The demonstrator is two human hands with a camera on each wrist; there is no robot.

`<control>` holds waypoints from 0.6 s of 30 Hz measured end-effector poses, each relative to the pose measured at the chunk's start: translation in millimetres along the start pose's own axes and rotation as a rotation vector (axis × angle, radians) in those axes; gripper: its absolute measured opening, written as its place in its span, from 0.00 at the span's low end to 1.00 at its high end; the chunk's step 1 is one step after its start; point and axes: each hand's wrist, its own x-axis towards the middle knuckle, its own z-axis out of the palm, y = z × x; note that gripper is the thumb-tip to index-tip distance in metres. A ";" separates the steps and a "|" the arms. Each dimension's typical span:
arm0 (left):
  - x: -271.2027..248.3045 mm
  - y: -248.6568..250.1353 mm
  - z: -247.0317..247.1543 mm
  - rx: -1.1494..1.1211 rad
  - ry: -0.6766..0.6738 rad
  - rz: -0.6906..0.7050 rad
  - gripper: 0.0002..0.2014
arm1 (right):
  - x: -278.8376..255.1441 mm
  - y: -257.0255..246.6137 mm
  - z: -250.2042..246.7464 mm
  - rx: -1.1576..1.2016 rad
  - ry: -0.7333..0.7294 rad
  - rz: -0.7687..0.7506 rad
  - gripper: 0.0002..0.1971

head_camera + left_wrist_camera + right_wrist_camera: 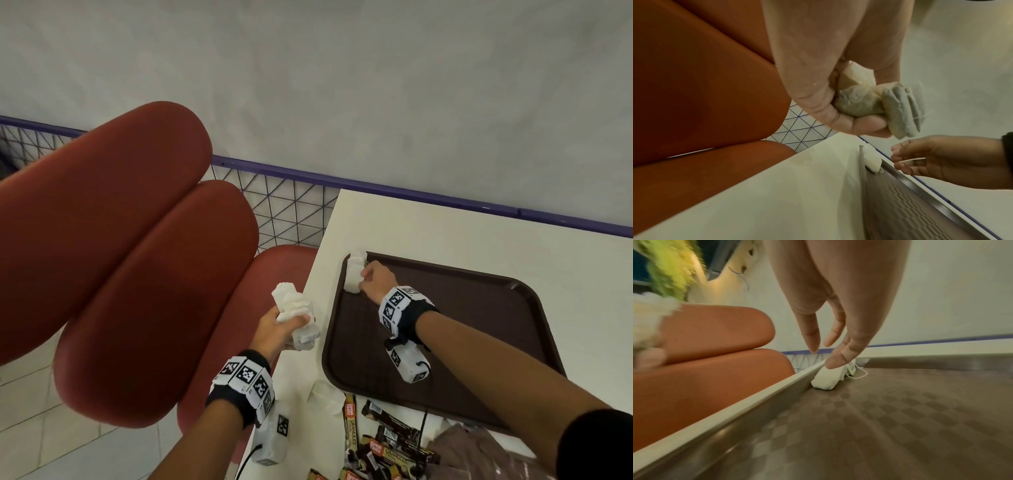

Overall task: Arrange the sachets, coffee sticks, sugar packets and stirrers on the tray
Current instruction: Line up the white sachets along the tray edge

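The brown tray lies on the white table, its left rim close to the table's left edge, beyond which stands a red cushioned bench. Most of the tray floor is bare to the right and near side. A small row of white sachets lies in the tray's far left corner, against the left rim. The right hand reaches across the tray to them, fingers straight and spread, fingertips resting on the nearest sachet. The left hand hovers just left of the table edge, over the bench seat, fingers curled round a bunch of sachets. Coffee sticks lie heaped on the table near the tray's near rim.
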 end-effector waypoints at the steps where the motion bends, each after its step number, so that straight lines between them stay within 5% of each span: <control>1: -0.2 0.3 1.5 0.006 -0.001 -0.004 0.18 | -9.2 -3.1 -0.7 0.027 -0.027 -0.042 0.07; 11: -10.0 1.1 16.2 0.011 -0.029 0.005 0.15 | -79.2 -15.9 10.2 0.361 -0.512 -0.082 0.13; 18: -11.1 -0.3 23.2 -0.019 -0.064 -0.010 0.19 | -89.8 -7.5 18.2 0.431 -0.461 -0.086 0.15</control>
